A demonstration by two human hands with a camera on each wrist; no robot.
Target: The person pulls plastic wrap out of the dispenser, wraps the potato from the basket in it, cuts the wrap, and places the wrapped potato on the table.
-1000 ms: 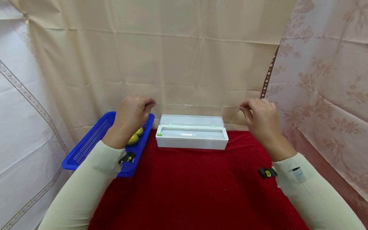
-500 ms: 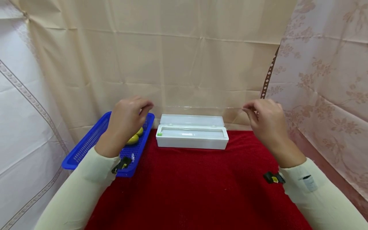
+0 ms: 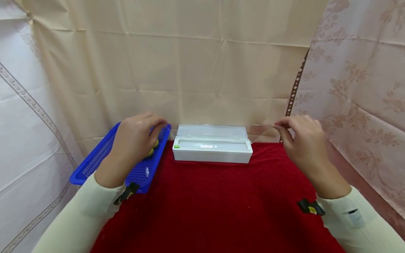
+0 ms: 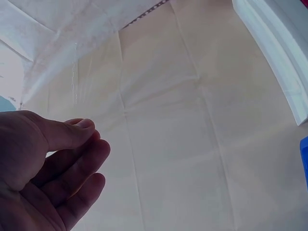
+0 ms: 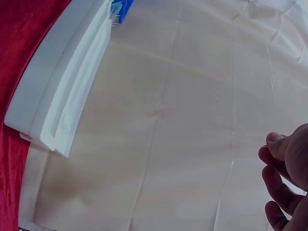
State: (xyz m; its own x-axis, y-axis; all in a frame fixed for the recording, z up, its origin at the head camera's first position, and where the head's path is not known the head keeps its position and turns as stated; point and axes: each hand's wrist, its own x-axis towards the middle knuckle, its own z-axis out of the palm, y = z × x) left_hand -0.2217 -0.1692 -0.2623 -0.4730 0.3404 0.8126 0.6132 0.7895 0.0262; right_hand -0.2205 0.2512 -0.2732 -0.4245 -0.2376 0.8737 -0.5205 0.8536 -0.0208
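A sheet of clear plastic wrap (image 3: 264, 129) stretches between my two hands, above and behind the white wrap dispenser box (image 3: 212, 156). The left hand (image 3: 134, 142) pinches one corner between thumb and forefinger, over the blue basket. Across from it, the right hand (image 3: 302, 146) pinches the other corner over the right side of the cloth. The box has its lid (image 3: 212, 131) tipped back and a small green cutter slider (image 3: 176, 146) at its left end. Faint streaks of the wrap rise from the left thumb (image 4: 72, 134) in the left wrist view.
A blue perforated basket (image 3: 95, 158) stands at the left, with yellow fruits (image 3: 150, 153) partly hidden behind the left hand. A small crumpled clear piece (image 3: 147, 172) lies in it. Red cloth (image 3: 215, 203) covers the table. A beige curtain (image 3: 202, 70) hangs close behind the box.
Both hands have come lower and nearer the body and spread farther apart, keeping the wrap pinched. Its top edge has dropped to the level of the box lid. Box and basket stay put.
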